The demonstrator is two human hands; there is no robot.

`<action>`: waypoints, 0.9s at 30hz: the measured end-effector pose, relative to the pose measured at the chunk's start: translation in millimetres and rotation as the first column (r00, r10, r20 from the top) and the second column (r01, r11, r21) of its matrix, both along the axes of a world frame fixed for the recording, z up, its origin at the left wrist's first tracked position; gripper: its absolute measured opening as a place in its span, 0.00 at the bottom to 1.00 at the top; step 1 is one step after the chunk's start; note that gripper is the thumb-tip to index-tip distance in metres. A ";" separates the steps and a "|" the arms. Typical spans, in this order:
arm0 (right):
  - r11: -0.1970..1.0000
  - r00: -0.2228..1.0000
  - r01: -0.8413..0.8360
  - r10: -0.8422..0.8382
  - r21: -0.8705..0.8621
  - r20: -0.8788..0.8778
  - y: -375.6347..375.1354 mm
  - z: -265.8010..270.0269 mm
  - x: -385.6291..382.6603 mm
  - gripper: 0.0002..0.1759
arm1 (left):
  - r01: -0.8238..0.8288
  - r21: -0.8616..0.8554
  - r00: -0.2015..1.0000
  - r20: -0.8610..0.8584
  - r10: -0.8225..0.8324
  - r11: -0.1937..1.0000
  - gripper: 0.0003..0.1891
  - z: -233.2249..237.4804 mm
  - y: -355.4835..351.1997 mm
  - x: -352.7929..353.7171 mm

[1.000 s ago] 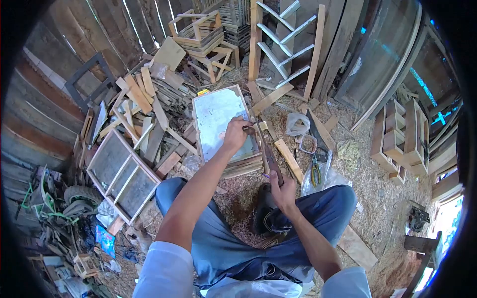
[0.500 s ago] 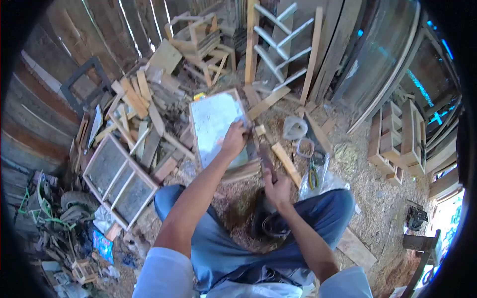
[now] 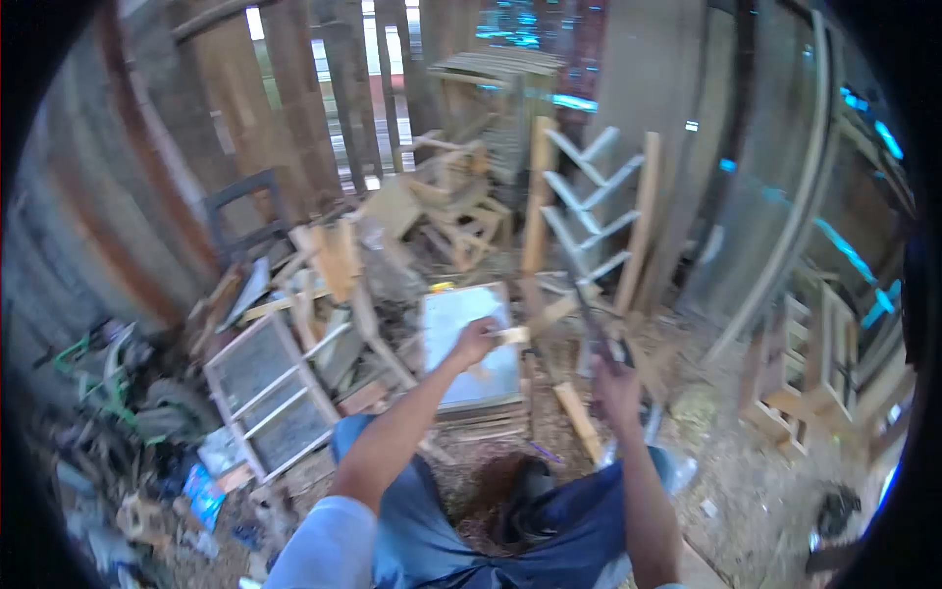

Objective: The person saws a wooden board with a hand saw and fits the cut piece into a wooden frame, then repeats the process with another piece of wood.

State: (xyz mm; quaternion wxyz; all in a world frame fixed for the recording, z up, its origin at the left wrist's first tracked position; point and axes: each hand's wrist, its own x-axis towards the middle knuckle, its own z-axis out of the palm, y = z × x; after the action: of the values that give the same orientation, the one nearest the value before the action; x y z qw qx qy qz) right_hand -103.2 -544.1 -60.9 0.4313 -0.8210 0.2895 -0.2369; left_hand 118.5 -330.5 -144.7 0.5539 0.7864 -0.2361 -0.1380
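Note:
My left hand (image 3: 475,342) is closed on a small light wood piece (image 3: 510,336) over the right part of a white-topped board (image 3: 457,312). That board rests on a low wooden stack between my knees and the wood pile. My right hand (image 3: 615,381) grips a long dark tool (image 3: 589,312), blurred, which points up and away from me; it may be a saw or blade. A wood strip (image 3: 579,422) lies on the ground between my hands and my right knee.
A slatted wooden frame (image 3: 638,221) stands upright ahead. Scrap wood (image 3: 334,260) is heaped at the left beside a framed panel (image 3: 270,393). Wooden racks (image 3: 805,363) stand at the right. A plastic bag (image 3: 679,473) lies by my right knee.
The view has tilted upward. My right hand has moved away from the board to the right, raising the dark tool. My left hand now holds the small wood piece off the board's edge.

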 end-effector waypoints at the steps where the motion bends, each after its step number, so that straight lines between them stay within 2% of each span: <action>1: 0.980 0.999 0.017 -0.011 0.196 -0.032 5.1 1.5 3.0 0.29 | 0.134 0.000 0.987 -0.092 -0.133 0.991 0.09 17.7 9.3 0.9; 2: 0.973 0.999 -0.032 0.038 0.229 -0.020 16.6 4.3 6.7 0.29 | 0.039 -0.143 0.971 -0.227 -0.071 0.989 0.11 46.8 11.6 -13.9; 4: 0.908 0.987 -0.124 0.070 0.399 0.147 15.1 10.7 -0.5 0.28 | -0.005 -0.167 0.955 -0.294 -0.044 0.986 0.10 77.3 18.0 -24.8; 5: 0.959 0.995 -0.070 0.048 0.273 0.089 6.1 -6.5 3.6 0.27 | -0.020 -0.138 0.957 -0.288 -0.021 0.990 0.10 84.5 21.1 -21.0; 8: 0.975 0.998 -0.064 0.069 0.214 -0.016 -2.4 -0.1 20.1 0.26 | -0.032 -0.054 0.979 -0.204 0.021 0.998 0.16 95.9 28.1 -3.2; 10: 0.941 0.990 -0.137 0.125 0.308 0.059 4.0 28.2 32.9 0.28 | -0.103 0.001 0.987 -0.127 0.102 0.995 0.15 104.0 30.6 4.1; 12: 0.979 0.986 -0.155 0.161 0.129 -0.041 -1.8 30.4 50.9 0.29 | -0.113 0.038 0.982 -0.146 0.117 0.993 0.12 110.0 27.6 6.2; 13: 0.983 0.989 -0.128 0.136 0.131 -0.052 -4.3 24.3 61.9 0.29 | -0.087 0.039 0.983 -0.158 0.092 0.995 0.12 101.4 26.8 14.1; 15: 0.972 0.980 -0.190 0.196 0.141 -0.030 -9.2 7.4 82.7 0.27 | 0.069 -0.008 0.983 -0.171 -0.070 0.998 0.11 84.3 22.8 28.1; 16: 0.973 0.982 -0.181 0.188 0.146 -0.033 -12.1 1.5 89.6 0.27 | 0.077 -0.003 0.981 -0.175 -0.077 0.997 0.11 77.0 15.9 35.6; 18: 0.966 0.971 -0.238 0.238 0.098 0.008 -6.1 -12.4 104.9 0.24 | 0.045 0.201 0.970 0.227 -0.091 0.979 0.11 57.0 8.5 44.1; 22: 0.962 0.970 -0.232 0.240 0.146 -0.038 12.3 18.3 113.4 0.22 | 0.027 0.128 0.998 0.046 -0.033 0.991 0.10 33.4 -10.5 47.0; 23: 0.962 0.966 -0.243 0.251 0.127 -0.056 12.3 19.9 115.6 0.21 | -0.005 0.229 0.993 0.119 -0.023 0.973 0.07 35.4 -13.9 43.7; 24: 0.962 0.962 -0.253 0.262 0.106 -0.077 11.3 17.2 118.8 0.20 | -0.002 0.227 0.995 0.102 -0.022 0.974 0.07 28.2 -14.3 45.3; 26: 0.964 0.967 -0.230 0.242 0.134 -0.082 8.8 4.8 125.8 0.20 | -0.044 0.177 0.952 0.307 -0.013 0.983 0.06 15.7 -15.0 48.5; 27: 0.965 0.972 -0.210 0.223 0.159 -0.069 7.2 0.0 129.3 0.20 | -0.037 0.175 0.955 0.295 -0.017 0.984 0.06 18.0 -15.2 49.7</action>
State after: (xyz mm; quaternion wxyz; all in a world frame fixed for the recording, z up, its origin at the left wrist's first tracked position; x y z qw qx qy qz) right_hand 26.1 -536.9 -60.9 0.5026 -0.8222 0.2334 -0.1300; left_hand 168.2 -345.7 -126.7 0.4403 0.8459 -0.2988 -0.0367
